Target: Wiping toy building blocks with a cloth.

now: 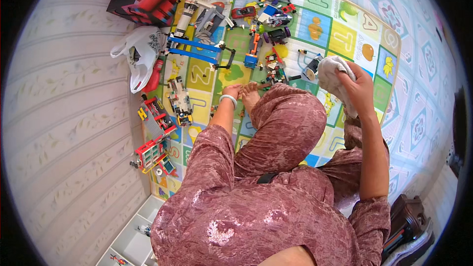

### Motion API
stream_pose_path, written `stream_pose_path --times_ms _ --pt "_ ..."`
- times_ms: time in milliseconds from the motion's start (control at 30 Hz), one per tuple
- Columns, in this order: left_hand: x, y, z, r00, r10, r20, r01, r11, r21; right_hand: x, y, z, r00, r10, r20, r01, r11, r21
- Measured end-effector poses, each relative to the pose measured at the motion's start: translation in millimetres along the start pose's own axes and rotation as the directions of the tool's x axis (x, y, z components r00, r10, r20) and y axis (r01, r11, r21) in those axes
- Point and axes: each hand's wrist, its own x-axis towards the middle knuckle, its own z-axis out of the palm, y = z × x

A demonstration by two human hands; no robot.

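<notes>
My right hand (354,83) grips a bunched white cloth (333,75) above the mat's right side, just right of a small blue and grey toy piece (312,67). My left hand (232,91), with a pale band at the wrist, is down by the toes of my bare foot (251,96); whether its fingers hold anything is hard to see. Beyond the foot lie a multicoloured brick build (276,70) and an orange and blue toy truck (252,52). A blue-beamed frame (194,48) rests farther to the left.
The alphabet play mat (340,40) bears a white rocket model (188,11), a red toy car (243,12), a grey brick vehicle (180,100) and a red toy station (149,153). By the wall are a white plastic bag (142,53) and a black and red box (142,3). A white compartment tray (135,245) stands lower left.
</notes>
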Motion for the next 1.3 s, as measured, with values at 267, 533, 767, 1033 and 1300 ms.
stream_pose_path --times_ms 267,533,767,1033,1300 --pt "-11 25 1 0.991 0.070 -0.115 -0.089 0.982 -0.168 -5 -36 3 0.997 0.068 -0.027 -0.068 0.998 -0.003" --pt "-70 110 88 0.981 0.133 0.144 -0.107 0.979 -0.173 13 2 -3 0.995 -0.070 -0.068 0.067 0.997 -0.048" --pt "-122 200 132 0.847 0.214 0.487 -0.010 0.922 -0.387 28 -1 -2 0.987 -0.086 -0.134 0.089 0.996 0.017" --pt "-216 275 215 0.676 0.370 0.637 -0.068 0.892 -0.446 30 -1 -17 0.976 -0.015 -0.216 0.072 0.964 0.257" --pt "-221 268 265 0.661 0.416 0.625 0.005 0.830 -0.558 42 -2 -25 0.953 0.058 -0.297 0.079 0.900 0.428"
